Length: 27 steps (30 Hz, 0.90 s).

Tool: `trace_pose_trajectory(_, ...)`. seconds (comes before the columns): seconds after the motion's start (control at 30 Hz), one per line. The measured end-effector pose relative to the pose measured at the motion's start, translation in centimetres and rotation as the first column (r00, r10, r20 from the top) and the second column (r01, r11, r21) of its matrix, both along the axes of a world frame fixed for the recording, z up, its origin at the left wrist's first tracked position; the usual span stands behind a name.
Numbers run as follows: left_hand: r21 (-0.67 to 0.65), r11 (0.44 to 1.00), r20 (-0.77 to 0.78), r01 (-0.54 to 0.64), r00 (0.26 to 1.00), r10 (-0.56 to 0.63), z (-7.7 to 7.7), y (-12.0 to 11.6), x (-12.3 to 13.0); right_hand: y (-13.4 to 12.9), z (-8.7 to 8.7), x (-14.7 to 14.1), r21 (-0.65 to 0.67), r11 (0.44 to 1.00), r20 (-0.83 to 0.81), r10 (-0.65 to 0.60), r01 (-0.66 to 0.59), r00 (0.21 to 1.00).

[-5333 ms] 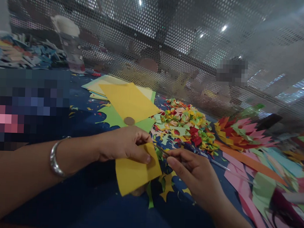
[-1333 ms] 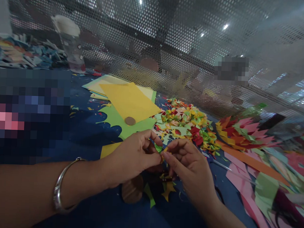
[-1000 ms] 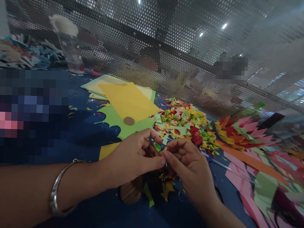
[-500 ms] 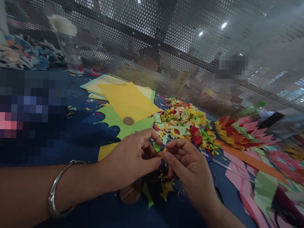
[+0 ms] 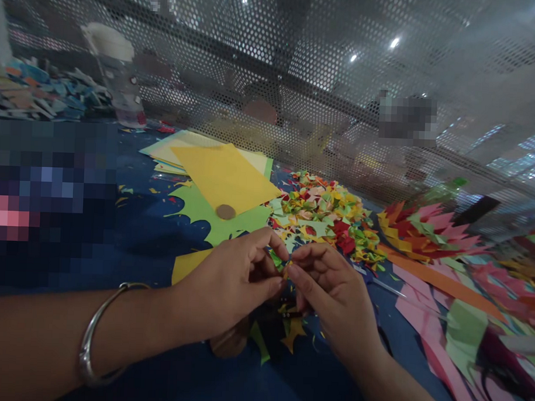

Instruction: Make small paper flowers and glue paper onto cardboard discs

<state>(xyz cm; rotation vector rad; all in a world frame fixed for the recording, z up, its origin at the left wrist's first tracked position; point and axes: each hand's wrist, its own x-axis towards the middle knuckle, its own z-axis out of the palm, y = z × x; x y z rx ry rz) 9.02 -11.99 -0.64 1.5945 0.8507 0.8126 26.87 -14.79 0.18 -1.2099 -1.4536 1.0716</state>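
Note:
My left hand [image 5: 234,275], with a silver bangle [image 5: 87,346] on its wrist, and my right hand [image 5: 334,290] meet fingertip to fingertip above the blue table. Both are closed in a pinch around a small yellow paper piece [image 5: 286,271], mostly hidden by the fingers. Under the hands lie a yellow paper scrap [image 5: 294,335], a green paper scrap [image 5: 259,342] and a round brown thing [image 5: 230,341], partly covered by my left hand. Beyond my left hand, a yellow sheet [image 5: 227,178] rests on green paper with a scalloped edge [image 5: 197,207]; a brown disc [image 5: 225,212] lies on them.
A heap of small coloured paper pieces [image 5: 324,208] lies beyond my hands. To the right are folded paper pieces [image 5: 428,229], an orange strip [image 5: 440,279] and pink strips [image 5: 437,352]. A lidded cup [image 5: 123,72] stands at back left before a perforated screen [image 5: 202,63].
My hands stay together in nearly the same place, with only slight finger movement at the small yellow piece. The view has shifted very slightly.

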Motion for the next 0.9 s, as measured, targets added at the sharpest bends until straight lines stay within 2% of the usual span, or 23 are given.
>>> trace_pose_trajectory(0.23,-0.050,0.999,-0.008,0.022,1.000,-0.023,-0.1,0.0,0.0,0.1,-0.1,0.1,0.031,0.999,0.016,-0.027,0.027,0.999)
trace_pose_trajectory(0.37,-0.084,0.996,0.047,0.003,0.999,0.001,-0.4,0.3,0.1,0.1,-0.1,0.1,0.057,0.998,0.057,-0.030,0.027,0.998)
trace_pose_trajectory(0.5,-0.152,0.988,0.094,0.034,0.995,-0.019,-0.3,0.6,0.3,0.1,-0.2,0.1,0.075,0.997,0.080,-0.041,0.035,0.996)
trace_pose_trajectory(0.57,-0.213,0.976,0.112,0.054,0.993,-0.031,-0.1,0.7,0.3,0.0,-0.1,0.1,0.079,0.995,0.073,-0.070,0.065,0.995)
trace_pose_trajectory(0.7,-0.337,0.939,0.161,0.072,0.987,-0.018,0.1,0.8,0.3,-0.1,0.2,0.1,0.131,0.971,0.058,-0.210,0.201,0.976)
trace_pose_trajectory(0.9,-0.493,0.870,0.270,0.024,0.955,0.127,0.2,1.3,0.3,-0.1,0.6,1.1,0.266,0.932,0.096,-0.280,0.247,0.955)
